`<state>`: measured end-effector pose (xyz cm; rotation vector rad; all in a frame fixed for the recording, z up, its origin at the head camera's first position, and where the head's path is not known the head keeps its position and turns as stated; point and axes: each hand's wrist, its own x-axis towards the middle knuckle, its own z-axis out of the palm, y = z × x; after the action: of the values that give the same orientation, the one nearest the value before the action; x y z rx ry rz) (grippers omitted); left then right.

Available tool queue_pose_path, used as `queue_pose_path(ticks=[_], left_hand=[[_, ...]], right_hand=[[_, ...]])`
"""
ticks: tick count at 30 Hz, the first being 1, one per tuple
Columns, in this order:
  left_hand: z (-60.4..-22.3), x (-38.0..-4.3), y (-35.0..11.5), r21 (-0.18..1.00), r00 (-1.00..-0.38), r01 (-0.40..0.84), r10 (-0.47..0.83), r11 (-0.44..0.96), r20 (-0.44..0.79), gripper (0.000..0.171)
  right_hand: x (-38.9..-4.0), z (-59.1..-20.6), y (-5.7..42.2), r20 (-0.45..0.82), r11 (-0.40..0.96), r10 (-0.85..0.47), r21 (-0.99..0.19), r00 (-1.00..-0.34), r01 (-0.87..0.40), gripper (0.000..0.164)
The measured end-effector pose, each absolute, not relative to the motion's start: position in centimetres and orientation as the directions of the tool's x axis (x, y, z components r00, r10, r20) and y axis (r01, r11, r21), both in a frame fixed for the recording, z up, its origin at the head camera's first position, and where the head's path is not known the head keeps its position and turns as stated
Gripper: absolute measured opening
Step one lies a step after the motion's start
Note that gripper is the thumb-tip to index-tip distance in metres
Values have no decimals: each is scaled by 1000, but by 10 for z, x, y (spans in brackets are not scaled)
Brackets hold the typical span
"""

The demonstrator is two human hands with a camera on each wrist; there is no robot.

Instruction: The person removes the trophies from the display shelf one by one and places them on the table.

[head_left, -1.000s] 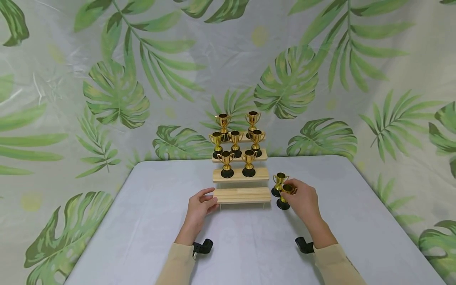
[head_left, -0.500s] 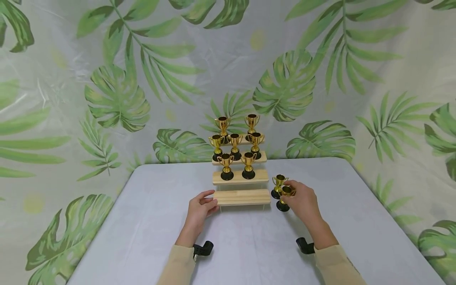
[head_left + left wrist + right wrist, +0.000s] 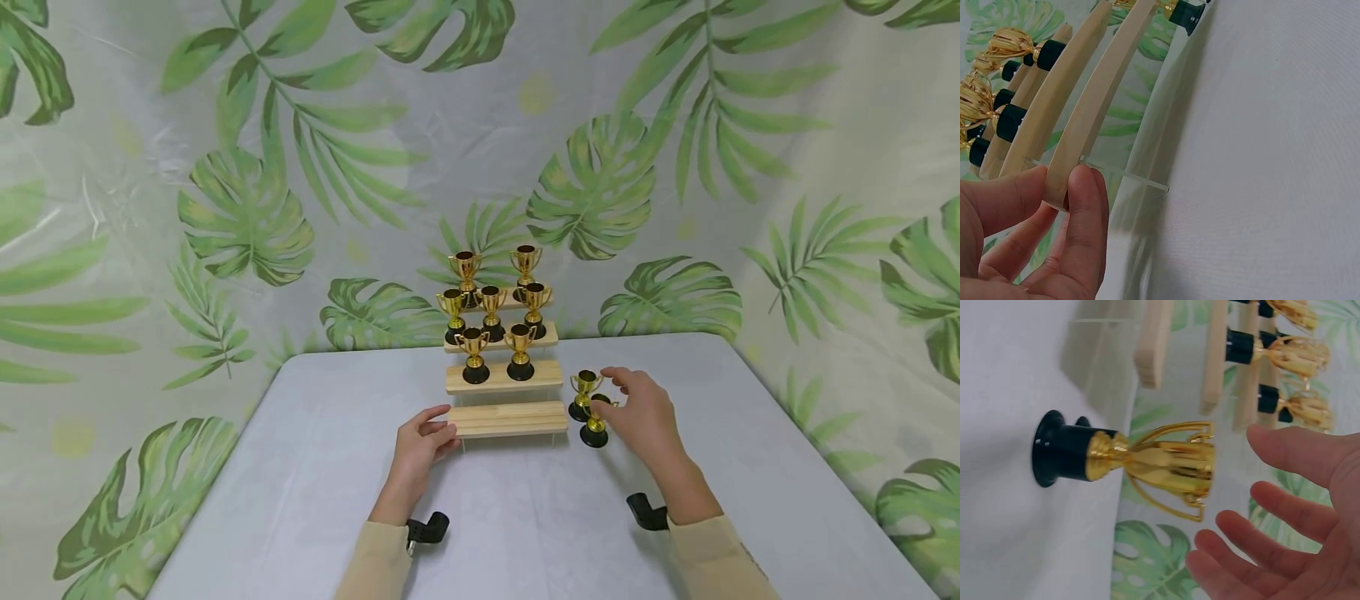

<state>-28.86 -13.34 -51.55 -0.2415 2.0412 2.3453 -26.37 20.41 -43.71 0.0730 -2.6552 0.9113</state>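
My left hand point(image 3: 422, 448) pinches the left end of the lowest wooden plank point(image 3: 507, 420) of a tiered display stand; thumb and fingers lie on either side of the wood in the left wrist view. By the stand's right end, two small gold trophy cups stand upright on the table, a front trophy point(image 3: 594, 435) and a rear trophy point(image 3: 584, 384). My right hand point(image 3: 645, 417) is just right of the front trophy, its fingers spread. In the right wrist view a gap shows between the fingertips and the front trophy point(image 3: 1172, 464), which hides most of the rear one.
Several more gold trophies on black bases stand on the upper tiers, such as one trophy point(image 3: 520, 354) on the second plank point(image 3: 498, 377). A white cloth covers the table point(image 3: 517, 517). Behind it hangs a leaf-print curtain point(image 3: 420, 167).
My right hand has let go of the front trophy, its fingers opening and drawing slightly away to the right. The trophy stays standing. My left hand keeps its grip on the plank.
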Motion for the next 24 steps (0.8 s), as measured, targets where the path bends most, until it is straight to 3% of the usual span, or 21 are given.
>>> queue_pose_path(ticks=[24], left_hand=[[-518,-288,-136,980,-990,-119,-59,-162,-130,45]], right_hand=[[-280,-390,159,455,735,0,-604,-891,-308,50]])
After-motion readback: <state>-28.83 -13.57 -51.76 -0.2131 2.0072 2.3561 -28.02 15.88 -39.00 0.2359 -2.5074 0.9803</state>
